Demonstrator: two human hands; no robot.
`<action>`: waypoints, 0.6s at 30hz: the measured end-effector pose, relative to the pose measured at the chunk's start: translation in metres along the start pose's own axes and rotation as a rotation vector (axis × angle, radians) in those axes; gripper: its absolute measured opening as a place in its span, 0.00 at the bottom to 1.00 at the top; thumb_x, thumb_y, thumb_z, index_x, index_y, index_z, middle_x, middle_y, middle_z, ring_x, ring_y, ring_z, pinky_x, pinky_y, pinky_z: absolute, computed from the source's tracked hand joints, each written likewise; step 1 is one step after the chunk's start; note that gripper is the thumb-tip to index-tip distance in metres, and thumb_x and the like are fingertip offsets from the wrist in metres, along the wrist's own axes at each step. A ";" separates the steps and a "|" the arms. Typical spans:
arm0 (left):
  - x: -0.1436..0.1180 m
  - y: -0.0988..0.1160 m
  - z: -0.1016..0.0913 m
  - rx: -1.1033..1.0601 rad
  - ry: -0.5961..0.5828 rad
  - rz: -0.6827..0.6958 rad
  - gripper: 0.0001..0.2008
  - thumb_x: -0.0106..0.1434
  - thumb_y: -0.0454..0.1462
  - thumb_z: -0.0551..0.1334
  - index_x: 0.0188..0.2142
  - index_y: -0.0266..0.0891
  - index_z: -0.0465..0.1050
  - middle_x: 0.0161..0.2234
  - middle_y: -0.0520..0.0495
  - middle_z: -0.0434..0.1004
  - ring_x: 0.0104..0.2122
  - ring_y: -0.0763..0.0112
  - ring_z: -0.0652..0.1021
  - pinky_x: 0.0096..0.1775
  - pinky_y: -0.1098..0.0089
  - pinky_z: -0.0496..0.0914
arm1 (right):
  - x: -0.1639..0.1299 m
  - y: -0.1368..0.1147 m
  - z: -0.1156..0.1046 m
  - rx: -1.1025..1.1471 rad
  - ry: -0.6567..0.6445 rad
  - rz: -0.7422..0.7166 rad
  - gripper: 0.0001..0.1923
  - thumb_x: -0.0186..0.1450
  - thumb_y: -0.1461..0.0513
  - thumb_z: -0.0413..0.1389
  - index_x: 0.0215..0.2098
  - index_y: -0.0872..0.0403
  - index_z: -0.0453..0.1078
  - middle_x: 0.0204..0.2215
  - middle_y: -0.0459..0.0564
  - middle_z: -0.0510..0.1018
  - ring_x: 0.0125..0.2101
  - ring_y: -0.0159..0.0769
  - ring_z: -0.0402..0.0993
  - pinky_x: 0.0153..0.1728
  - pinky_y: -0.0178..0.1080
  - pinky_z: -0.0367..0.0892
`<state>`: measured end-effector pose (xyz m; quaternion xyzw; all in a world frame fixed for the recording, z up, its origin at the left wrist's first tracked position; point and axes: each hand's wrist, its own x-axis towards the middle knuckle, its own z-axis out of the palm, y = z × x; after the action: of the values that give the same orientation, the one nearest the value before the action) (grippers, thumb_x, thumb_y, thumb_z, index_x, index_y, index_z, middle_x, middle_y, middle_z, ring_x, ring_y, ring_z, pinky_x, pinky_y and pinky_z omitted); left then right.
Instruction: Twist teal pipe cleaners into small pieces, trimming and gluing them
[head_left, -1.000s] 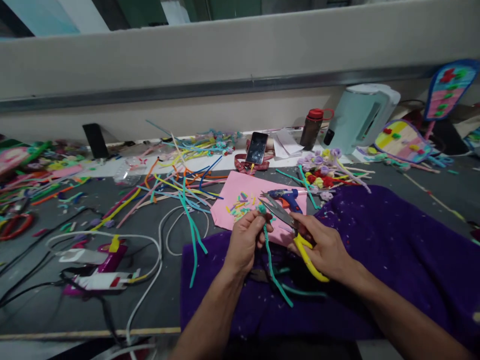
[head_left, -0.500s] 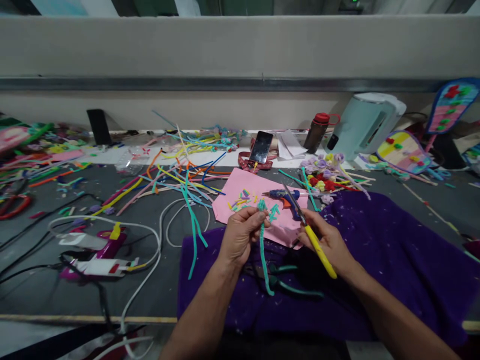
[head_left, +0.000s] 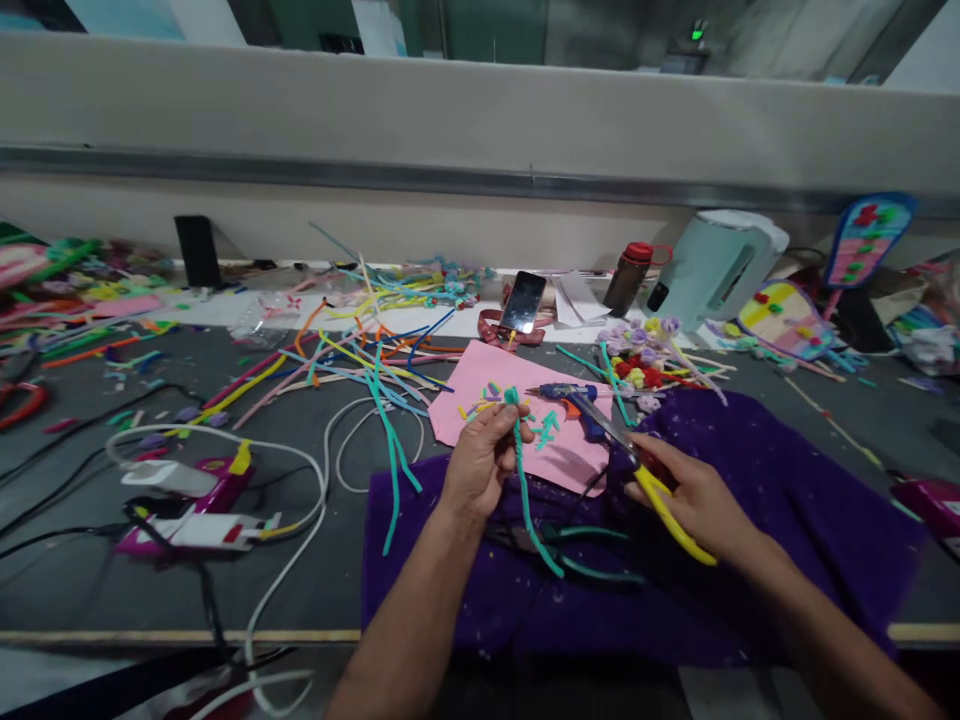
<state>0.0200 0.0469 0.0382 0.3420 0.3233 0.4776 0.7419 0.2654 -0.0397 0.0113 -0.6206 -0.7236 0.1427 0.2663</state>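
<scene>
My left hand (head_left: 487, 450) pinches a green pipe cleaner (head_left: 525, 490) just below its bunched top. The long tail hangs down over the purple cloth (head_left: 435, 600). In my right hand (head_left: 694, 495) are yellow-handled scissors (head_left: 671, 515), their metal blades pointing up and left, apart from the pipe cleaner. Beyond both hands lies a pink sheet (head_left: 480, 370) bearing short cut pieces, small green pieces (head_left: 547, 430) and a blue glue gun (head_left: 566, 392). Green-handled pliers (head_left: 600, 575) rest on the cloth beneath the hanging tail.
Loose pipe cleaners (head_left: 390, 430) spread left of the sheet. A magenta glue gun (head_left: 217, 500) and white cable (head_left: 322, 470) lie at the left. A phone (head_left: 523, 302), red-capped bottle (head_left: 628, 280), kettle (head_left: 701, 265) and small flowers (head_left: 645, 350) stand or lie at the back.
My right hand has moved right and slightly down with the scissors, away from my left hand. My left hand still pinches the pipe cleaner, whose tail now swings further right.
</scene>
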 end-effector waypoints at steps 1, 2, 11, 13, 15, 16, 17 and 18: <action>0.000 0.001 0.000 -0.002 -0.006 -0.002 0.10 0.53 0.41 0.62 0.30 0.35 0.70 0.19 0.54 0.71 0.10 0.88 0.60 0.12 0.83 0.49 | -0.009 0.008 -0.007 -0.069 -0.001 0.008 0.28 0.57 0.53 0.53 0.55 0.51 0.57 0.42 0.50 0.73 0.36 0.36 0.71 0.37 0.36 0.67; 0.000 0.001 -0.001 -0.001 -0.013 -0.009 0.10 0.52 0.40 0.62 0.30 0.34 0.71 0.19 0.54 0.70 0.10 0.88 0.61 0.12 0.83 0.49 | -0.018 0.018 -0.013 -0.139 -0.010 0.014 0.29 0.57 0.53 0.53 0.55 0.50 0.57 0.42 0.51 0.73 0.36 0.36 0.72 0.37 0.36 0.67; -0.002 -0.009 0.004 0.049 -0.159 -0.106 0.10 0.53 0.40 0.61 0.30 0.33 0.71 0.18 0.54 0.69 0.10 0.89 0.58 0.12 0.82 0.47 | -0.052 0.081 -0.062 -0.487 -0.313 -0.062 0.28 0.57 0.55 0.53 0.56 0.48 0.57 0.46 0.54 0.70 0.43 0.42 0.69 0.38 0.40 0.67; -0.002 -0.010 0.005 0.088 -0.193 -0.141 0.12 0.53 0.41 0.61 0.32 0.33 0.71 0.20 0.53 0.70 0.10 0.88 0.59 0.12 0.81 0.48 | -0.050 0.079 -0.067 -0.525 -0.342 -0.087 0.26 0.57 0.56 0.53 0.55 0.48 0.59 0.45 0.54 0.71 0.42 0.42 0.70 0.39 0.41 0.67; -0.002 -0.011 0.006 0.122 -0.208 -0.175 0.13 0.53 0.42 0.62 0.33 0.33 0.72 0.21 0.52 0.71 0.11 0.87 0.62 0.12 0.81 0.50 | -0.046 0.068 -0.071 -0.583 -0.286 -0.071 0.23 0.58 0.57 0.52 0.52 0.49 0.63 0.42 0.55 0.73 0.39 0.43 0.71 0.37 0.42 0.66; -0.003 -0.011 0.007 0.134 -0.211 -0.189 0.14 0.53 0.42 0.62 0.34 0.33 0.72 0.21 0.52 0.71 0.12 0.86 0.63 0.13 0.81 0.52 | -0.044 0.058 -0.072 -0.594 -0.233 -0.054 0.20 0.58 0.57 0.52 0.50 0.49 0.65 0.40 0.55 0.74 0.37 0.43 0.71 0.35 0.42 0.66; -0.003 -0.011 0.007 0.143 -0.213 -0.199 0.14 0.53 0.42 0.62 0.34 0.33 0.72 0.22 0.51 0.71 0.13 0.86 0.64 0.13 0.81 0.52 | -0.040 0.046 -0.072 -0.576 -0.175 -0.037 0.18 0.59 0.58 0.51 0.47 0.50 0.67 0.38 0.55 0.74 0.36 0.43 0.72 0.34 0.41 0.66; -0.003 -0.011 0.008 0.149 -0.216 -0.207 0.14 0.53 0.42 0.62 0.34 0.33 0.72 0.22 0.51 0.71 0.13 0.85 0.65 0.14 0.81 0.53 | -0.035 0.032 -0.070 -0.494 -0.141 -0.037 0.16 0.61 0.58 0.49 0.46 0.50 0.68 0.37 0.54 0.75 0.34 0.40 0.72 0.33 0.39 0.66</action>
<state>0.0310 0.0389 0.0337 0.4104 0.3099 0.3338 0.7900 0.3338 -0.0770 0.0442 -0.6420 -0.7645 -0.0004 0.0583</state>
